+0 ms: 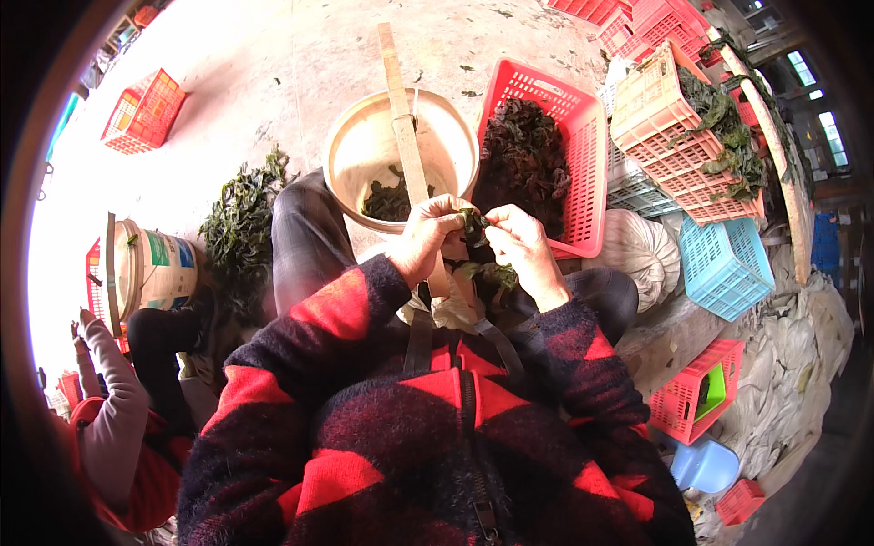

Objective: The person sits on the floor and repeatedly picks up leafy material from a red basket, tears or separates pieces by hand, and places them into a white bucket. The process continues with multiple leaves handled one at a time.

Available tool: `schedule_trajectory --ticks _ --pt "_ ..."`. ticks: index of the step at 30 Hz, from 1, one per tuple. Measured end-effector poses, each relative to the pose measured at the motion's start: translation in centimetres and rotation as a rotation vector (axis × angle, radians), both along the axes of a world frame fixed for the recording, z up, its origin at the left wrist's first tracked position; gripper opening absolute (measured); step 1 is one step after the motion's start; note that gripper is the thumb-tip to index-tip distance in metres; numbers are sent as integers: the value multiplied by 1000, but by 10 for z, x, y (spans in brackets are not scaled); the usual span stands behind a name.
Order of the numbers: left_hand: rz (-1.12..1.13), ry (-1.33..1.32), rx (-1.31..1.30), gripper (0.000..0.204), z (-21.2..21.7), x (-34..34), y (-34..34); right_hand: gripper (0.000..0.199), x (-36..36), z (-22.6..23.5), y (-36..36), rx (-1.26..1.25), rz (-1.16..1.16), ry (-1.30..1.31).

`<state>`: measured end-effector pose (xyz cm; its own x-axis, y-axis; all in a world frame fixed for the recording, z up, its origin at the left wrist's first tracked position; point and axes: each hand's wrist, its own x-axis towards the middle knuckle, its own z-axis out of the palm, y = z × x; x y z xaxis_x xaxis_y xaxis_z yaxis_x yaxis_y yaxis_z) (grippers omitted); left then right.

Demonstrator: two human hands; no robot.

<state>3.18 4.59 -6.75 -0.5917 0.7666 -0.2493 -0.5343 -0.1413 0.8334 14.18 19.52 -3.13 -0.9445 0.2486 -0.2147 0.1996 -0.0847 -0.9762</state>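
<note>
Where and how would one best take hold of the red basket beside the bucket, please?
Probably by the far rim of the red basket, from the far side, fingers hooked over it: that end faces open floor, whereas the near end sits close to the person's right knee.

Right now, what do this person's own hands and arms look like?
The left hand and right hand are both bare. The left sleeve and right sleeve are long and fuzzy-looking, dark with large angular red patches, and dark at their ends.
</note>
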Motion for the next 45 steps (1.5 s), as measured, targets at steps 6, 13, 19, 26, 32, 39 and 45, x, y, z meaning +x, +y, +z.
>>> schedule_trajectory --ticks 6,13,19,26,32,39,45 --pt "-20 -137 116 20 2 1 -3 8 -5 1 0 80 -58 -2" --pt "11 69 38 11 4 0 -3 20 -2 17 13 123 90 15" --pt "7 311 13 6 -6 -3 -1 18 1 18 28 619 201 -2" --pt "-20 463 -59 6 -7 -20 -8 11 4 19 48 500 166 -43" --pt "141 1359 -236 37 22 -17 -13 14 -6 21 33 271 114 -91" --pt "-141 959 -149 29 35 -5 -8 14 -19 27 11 334 185 37" --pt "-250 1094 -57 23 35 -25 -29 13 -22 49 31 589 497 -33"
